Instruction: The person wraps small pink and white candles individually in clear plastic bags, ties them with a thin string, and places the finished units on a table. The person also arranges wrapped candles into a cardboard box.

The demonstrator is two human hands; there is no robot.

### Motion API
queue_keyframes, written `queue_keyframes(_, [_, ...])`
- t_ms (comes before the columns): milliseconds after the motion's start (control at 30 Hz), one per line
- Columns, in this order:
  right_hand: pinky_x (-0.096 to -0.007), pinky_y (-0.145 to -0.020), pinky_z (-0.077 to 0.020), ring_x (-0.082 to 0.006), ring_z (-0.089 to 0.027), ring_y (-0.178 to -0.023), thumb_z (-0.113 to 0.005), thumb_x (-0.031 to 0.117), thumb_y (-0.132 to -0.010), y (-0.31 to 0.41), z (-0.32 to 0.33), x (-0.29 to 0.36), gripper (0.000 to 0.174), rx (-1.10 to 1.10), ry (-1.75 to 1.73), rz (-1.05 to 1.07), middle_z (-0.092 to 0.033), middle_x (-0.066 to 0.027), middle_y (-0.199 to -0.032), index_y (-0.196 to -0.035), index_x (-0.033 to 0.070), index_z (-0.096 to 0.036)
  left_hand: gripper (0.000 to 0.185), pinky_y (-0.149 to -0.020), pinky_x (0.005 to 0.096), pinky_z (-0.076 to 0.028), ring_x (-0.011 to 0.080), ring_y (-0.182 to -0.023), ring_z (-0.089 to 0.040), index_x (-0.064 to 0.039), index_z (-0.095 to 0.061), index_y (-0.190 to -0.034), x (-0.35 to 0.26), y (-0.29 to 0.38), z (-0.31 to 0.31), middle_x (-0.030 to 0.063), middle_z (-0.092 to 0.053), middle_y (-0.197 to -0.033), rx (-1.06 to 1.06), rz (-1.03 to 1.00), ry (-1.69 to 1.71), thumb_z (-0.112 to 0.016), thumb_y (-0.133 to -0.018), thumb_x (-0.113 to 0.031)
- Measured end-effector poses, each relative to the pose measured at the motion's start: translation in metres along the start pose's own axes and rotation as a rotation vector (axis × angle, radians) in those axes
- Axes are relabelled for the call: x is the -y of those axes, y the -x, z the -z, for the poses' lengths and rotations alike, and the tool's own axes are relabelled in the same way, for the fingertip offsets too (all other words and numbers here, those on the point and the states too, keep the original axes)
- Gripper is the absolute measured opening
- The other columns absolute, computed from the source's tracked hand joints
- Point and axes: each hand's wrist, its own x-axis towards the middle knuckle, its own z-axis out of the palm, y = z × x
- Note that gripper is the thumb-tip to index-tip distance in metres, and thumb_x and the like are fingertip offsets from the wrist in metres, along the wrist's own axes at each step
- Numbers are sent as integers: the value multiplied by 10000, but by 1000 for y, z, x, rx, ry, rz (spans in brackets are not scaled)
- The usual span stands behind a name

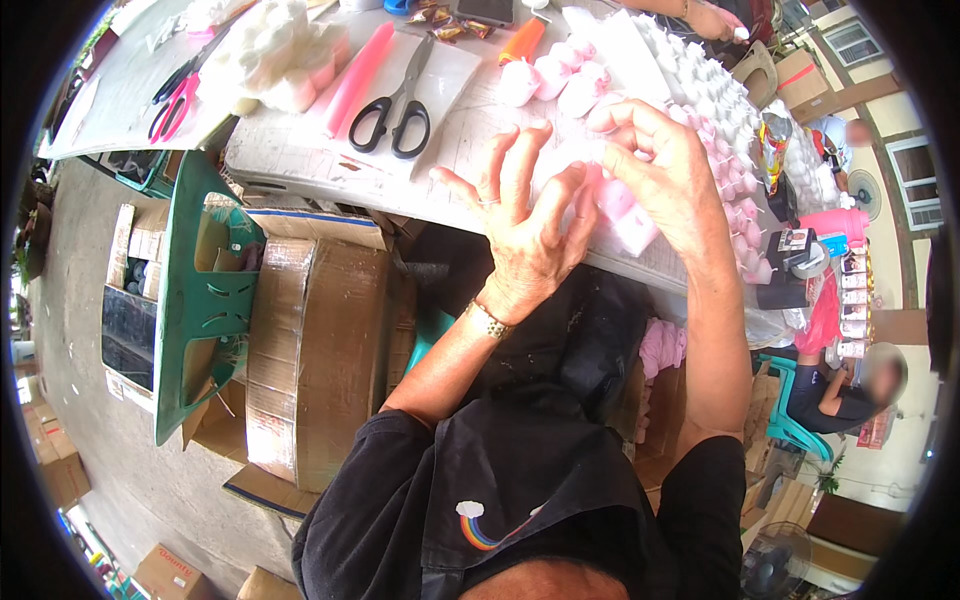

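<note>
My left hand (525, 210), with a ring and a gold-coloured watch, is held palm down above the white table's front edge, fingers spread. Thumb and forefinger of my right hand (637, 150) come close together beside it; whether something small is pinched there cannot be told. Below and between the hands lies a pink and white plastic-wrapped bundle (630, 225), touched or nearly touched by my left hand. Beyond are small pink wrapped bundles (555, 75). Black-handled scissors (401, 112) and a pink roll (361, 79) lie to the left.
Rows of white and pink wrapped pieces (712, 97) cover the table's right side. Pink-handled scissors (176, 109) and a white pile (262, 56) are at left. A cardboard box (322, 360) and green plastic chair (206, 300) stand beside me. Another person's hand (712, 21) is across the table.
</note>
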Motion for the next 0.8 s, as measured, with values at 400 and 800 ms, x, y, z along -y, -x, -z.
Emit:
queue_keyframes(400, [-337, -683, -540, -210, -697, -709, -688, 170, -856, 4, 0, 1, 220, -41, 194, -40, -715, -128, -808, -1042, 54, -674, 241, -1149, 641, 90, 273, -1249, -523, -161, -672, -973, 4, -2, 0, 35, -609, -1259, 39, -53, 5, -754, -746, -161])
queue_keyframes(800, [-362, -666, -530, -225, -689, -671, -699, 189, -849, 7, 1, 6, 202, -62, 348, -33, -707, -130, -791, -1003, 61, -673, 284, -1158, 647, 34, 239, -1106, -603, -125, -651, -992, 1, -6, -1, 17, -633, -1068, 81, -34, 81, -759, -731, -95])
